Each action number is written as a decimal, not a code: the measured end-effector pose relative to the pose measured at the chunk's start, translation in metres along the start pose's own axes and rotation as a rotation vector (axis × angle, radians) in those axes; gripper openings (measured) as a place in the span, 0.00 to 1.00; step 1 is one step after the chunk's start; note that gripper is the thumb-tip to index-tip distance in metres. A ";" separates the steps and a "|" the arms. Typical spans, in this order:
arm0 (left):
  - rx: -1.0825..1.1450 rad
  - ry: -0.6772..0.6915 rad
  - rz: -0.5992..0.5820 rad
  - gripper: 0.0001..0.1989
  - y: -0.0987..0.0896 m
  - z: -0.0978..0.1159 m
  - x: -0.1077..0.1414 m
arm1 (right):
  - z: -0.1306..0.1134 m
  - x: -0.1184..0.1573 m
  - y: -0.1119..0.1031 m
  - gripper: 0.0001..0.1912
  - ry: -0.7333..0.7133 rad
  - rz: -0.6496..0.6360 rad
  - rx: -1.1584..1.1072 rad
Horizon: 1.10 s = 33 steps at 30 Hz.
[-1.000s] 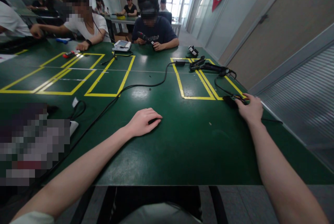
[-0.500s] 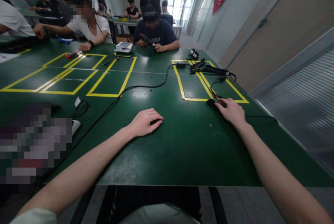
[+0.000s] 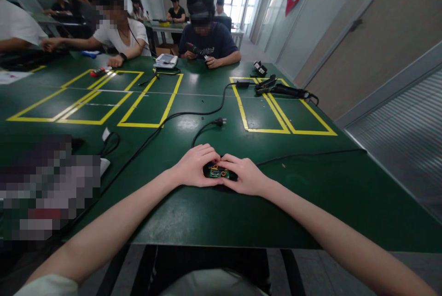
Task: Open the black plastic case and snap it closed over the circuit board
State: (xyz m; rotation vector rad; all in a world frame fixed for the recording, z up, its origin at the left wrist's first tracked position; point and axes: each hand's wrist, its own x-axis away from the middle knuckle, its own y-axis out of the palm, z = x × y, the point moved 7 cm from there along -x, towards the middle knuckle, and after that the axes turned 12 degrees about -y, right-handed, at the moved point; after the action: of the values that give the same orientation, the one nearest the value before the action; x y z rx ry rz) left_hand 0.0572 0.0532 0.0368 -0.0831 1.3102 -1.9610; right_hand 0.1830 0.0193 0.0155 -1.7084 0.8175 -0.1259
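Observation:
Between my two hands, low over the near middle of the table, is an opened black power adapter [image 3: 218, 173] with a green circuit board and small copper-coloured coils showing. My left hand [image 3: 196, 165] grips its left end, thumb at the near side and fingers at the far side. My right hand [image 3: 247, 175] is closed round the right end in the same manner. The fingers hide much of the black case. A short cord ending in a plug [image 3: 220, 122] lies behind my left hand. Another black cord [image 3: 311, 153] runs off to the right from behind my right hand.
Yellow tape outlines [image 3: 267, 131] mark the green table [image 3: 221, 222]. A long black tool [image 3: 288, 90] with a cable lies at the back right, near a small black-and-white object [image 3: 259, 68]. A long cable [image 3: 148, 137] crosses the left side. Co-workers sit opposite.
My right hand has brought the power adapter from the right tape outline to the middle, and my left hand now grips it too. The plug cord now lies behind my left hand.

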 end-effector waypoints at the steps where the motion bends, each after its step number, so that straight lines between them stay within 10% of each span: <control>1: 0.009 -0.009 -0.010 0.21 0.001 -0.001 0.000 | 0.001 0.001 -0.003 0.17 0.002 0.032 -0.012; 12: -0.022 0.027 -0.055 0.15 0.005 -0.001 0.004 | 0.013 0.017 -0.036 0.08 -0.087 0.067 -0.052; 33: -0.085 -0.095 -0.031 0.25 0.004 -0.010 0.001 | 0.047 0.022 -0.026 0.23 0.124 0.013 -0.032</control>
State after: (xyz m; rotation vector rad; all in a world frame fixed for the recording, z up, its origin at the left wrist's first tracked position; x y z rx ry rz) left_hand 0.0536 0.0596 0.0284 -0.2362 1.3368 -1.9033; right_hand 0.2336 0.0469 0.0167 -1.7379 0.9269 -0.2126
